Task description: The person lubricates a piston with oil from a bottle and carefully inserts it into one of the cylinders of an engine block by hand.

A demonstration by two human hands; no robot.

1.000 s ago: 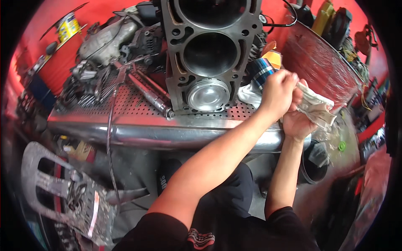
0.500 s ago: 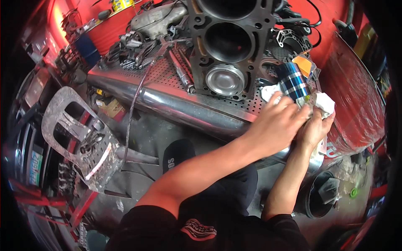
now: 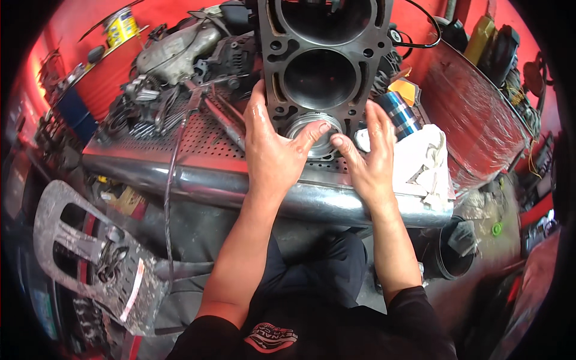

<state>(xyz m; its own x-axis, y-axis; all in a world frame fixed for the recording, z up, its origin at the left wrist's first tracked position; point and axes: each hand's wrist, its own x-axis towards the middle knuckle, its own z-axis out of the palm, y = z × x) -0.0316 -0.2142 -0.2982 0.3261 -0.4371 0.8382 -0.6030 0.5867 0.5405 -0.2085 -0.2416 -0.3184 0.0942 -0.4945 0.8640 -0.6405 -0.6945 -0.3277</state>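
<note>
Two bare hands flank a bright metal piston (image 3: pixel 323 146) at the near end of an engine block (image 3: pixel 327 47). Half a second earlier both hands are together at the right, beside the blue cylinder; now they stand apart at the block, and the white cloth (image 3: pixel 417 159) lies released on the worktop (image 3: pixel 207 135). The shift suggests that attention passes from cloth to piston.

The left hand (image 3: pixel 273 156) is spread wide, its fingers along the block's left side and its thumb reaching over the piston crown. The right hand (image 3: pixel 372 162) is also open, fingers raised by the block's right edge, thumb at the piston's right margin; firm contact there cannot be told. Neither hand grasps anything. The piston lies at the nearest cylinder, between the thumbs; its seating depth is not clear.

Materials: the crown is round, pale and satin-bright, with fine concentric edges toward its far side. The block's flat deck is dull grey, pierced by small round holes and curved slots; the middle bore (image 3: pixel 322 78) is dark and smooth-walled. The worktop is perforated sheet metal ending in a polished, rounded front edge. The cloth is soft and crumpled, folded irregularly near the glossy blue cylinder (image 3: pixel 398 114), which carries silvery bands and leans beside a yellow-orange card (image 3: pixel 406 91).
</note>
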